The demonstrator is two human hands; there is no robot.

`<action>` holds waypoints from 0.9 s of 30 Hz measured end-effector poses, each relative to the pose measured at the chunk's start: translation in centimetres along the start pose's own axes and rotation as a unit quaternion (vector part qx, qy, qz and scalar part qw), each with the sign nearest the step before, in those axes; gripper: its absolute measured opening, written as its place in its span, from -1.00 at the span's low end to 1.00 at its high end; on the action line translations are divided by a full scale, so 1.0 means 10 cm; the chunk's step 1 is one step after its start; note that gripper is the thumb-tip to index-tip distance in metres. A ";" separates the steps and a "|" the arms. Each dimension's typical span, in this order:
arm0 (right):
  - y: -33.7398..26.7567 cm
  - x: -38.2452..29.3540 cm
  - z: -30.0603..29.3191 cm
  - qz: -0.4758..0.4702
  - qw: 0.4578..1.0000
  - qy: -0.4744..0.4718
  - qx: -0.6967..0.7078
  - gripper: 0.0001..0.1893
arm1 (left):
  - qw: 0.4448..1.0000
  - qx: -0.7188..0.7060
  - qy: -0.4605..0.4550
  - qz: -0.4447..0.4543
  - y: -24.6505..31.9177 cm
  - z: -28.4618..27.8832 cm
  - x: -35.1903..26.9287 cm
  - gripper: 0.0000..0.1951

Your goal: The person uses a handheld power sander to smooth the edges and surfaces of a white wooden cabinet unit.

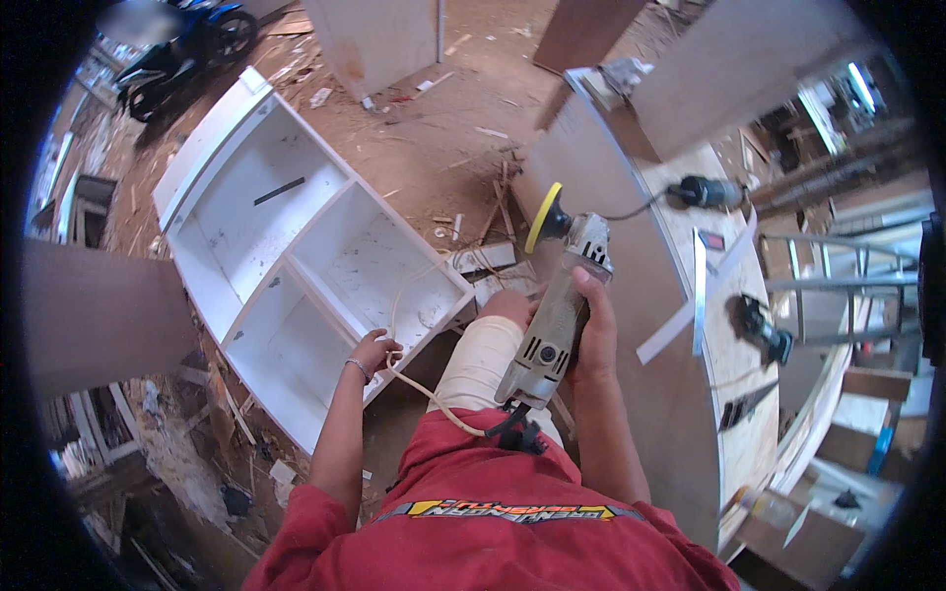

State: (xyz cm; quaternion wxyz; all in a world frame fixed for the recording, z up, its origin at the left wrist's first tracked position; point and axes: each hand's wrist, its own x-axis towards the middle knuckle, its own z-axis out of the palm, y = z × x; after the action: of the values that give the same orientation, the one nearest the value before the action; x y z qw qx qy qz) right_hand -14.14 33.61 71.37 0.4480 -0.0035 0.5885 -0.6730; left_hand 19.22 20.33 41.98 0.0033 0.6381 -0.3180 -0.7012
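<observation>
My right hand point(596, 325) grips the body of an angle grinder point(550, 325), held up in front of my lap. A round backing pad with a yellow face point(544, 218) is fitted at its head, tilted to the left. From the grinder's rear end a pale power cord point(436, 402) loops to my left hand point(375, 353), whose fingers are closed around it. Just beyond that hand lies a white cabinet carcass point(344, 193) with several open compartments. A dark flat strip point(279, 190) rests inside its far compartment.
On the right, a workbench point(746, 443) carries a corded power tool point(706, 192), another power tool point(765, 329), a white strip point(695, 295) and a metal strip point(699, 288). Wood scraps point(499, 207) litter the dirt floor. A motorcycle point(185, 55) stands far left; a brown panel point(107, 318) is at left.
</observation>
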 end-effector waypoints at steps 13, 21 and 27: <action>-0.49 1.80 1.11 0.085 0.988 -0.124 -0.029 -0.46 | 0.964 0.227 -0.123 0.066 1.17 -0.70 1.42 -0.40; -0.34 4.36 3.01 0.199 0.954 -0.175 -0.139 -0.44 | 0.921 0.262 0.286 0.038 2.12 -1.84 2.70 -0.41; -0.35 5.73 4.09 0.213 0.928 -0.120 -0.281 -0.44 | 0.951 0.209 0.230 -0.004 2.81 -1.54 3.21 -0.45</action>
State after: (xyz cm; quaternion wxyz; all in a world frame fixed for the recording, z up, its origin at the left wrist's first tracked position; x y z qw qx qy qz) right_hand -28.82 -33.81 56.78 0.6288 -0.0845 0.6823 -0.3632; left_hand 15.85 -22.05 26.24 -0.0604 0.7696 -0.4456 -0.4534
